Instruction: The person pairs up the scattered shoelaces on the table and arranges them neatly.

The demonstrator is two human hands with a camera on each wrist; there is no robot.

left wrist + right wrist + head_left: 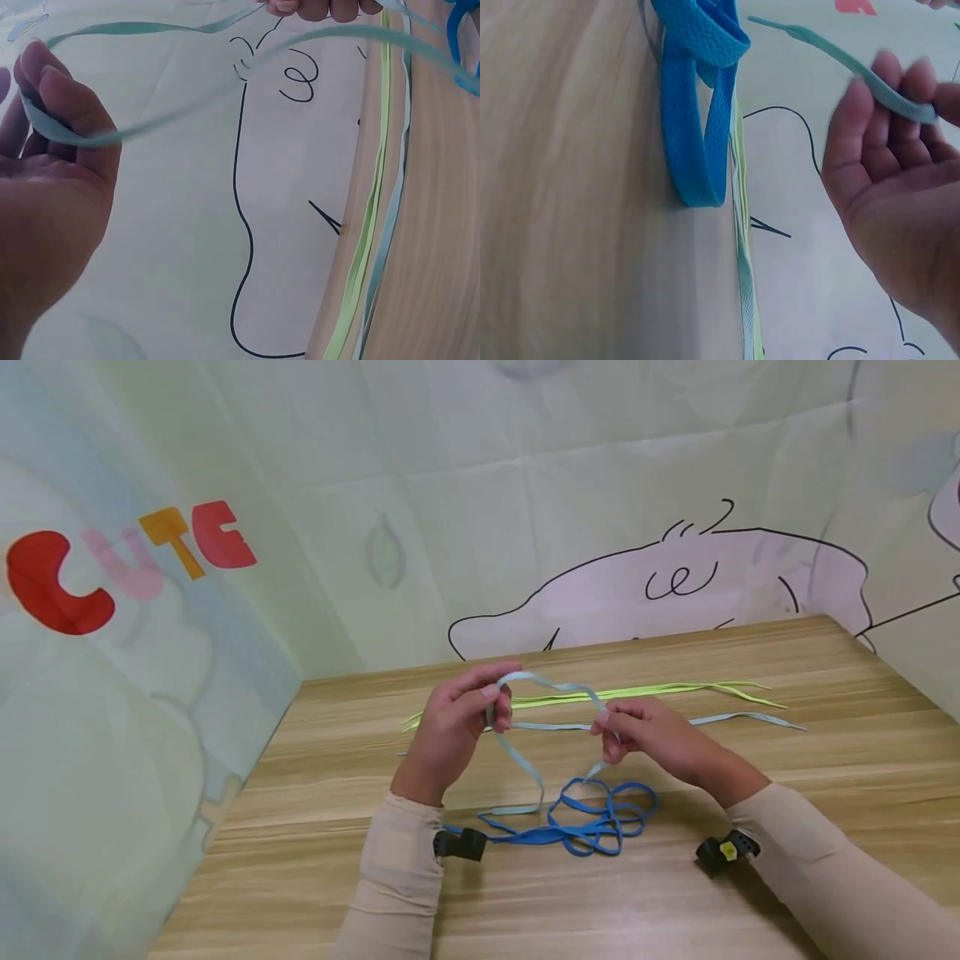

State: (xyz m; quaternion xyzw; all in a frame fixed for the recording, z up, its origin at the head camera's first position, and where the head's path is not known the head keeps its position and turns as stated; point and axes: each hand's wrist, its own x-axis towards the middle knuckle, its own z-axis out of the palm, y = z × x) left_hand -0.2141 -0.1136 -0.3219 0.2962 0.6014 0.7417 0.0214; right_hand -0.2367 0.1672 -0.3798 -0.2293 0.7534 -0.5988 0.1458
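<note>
A pale blue shoelace (522, 760) is held up over the table between both hands. My left hand (453, 722) pinches it with thumb and fingers, and the lace loops over those fingers in the left wrist view. From there one length hangs down, its end lying on the table beside the blue shoelace (536, 835). My right hand (656, 735) pinches the pale lace nearer its other end. That tipped end (821, 43) sticks out past the fingers in the right wrist view. The blue shoelace lies loosely looped below the hands.
Behind the hands, yellow-green shoelaces (675, 688) lie stretched across the wooden table (330, 777). In front of them runs another pale blue shoelace (738, 717), also laid out lengthwise. A printed cloth backdrop (420, 552) rises along the table's far and left edges.
</note>
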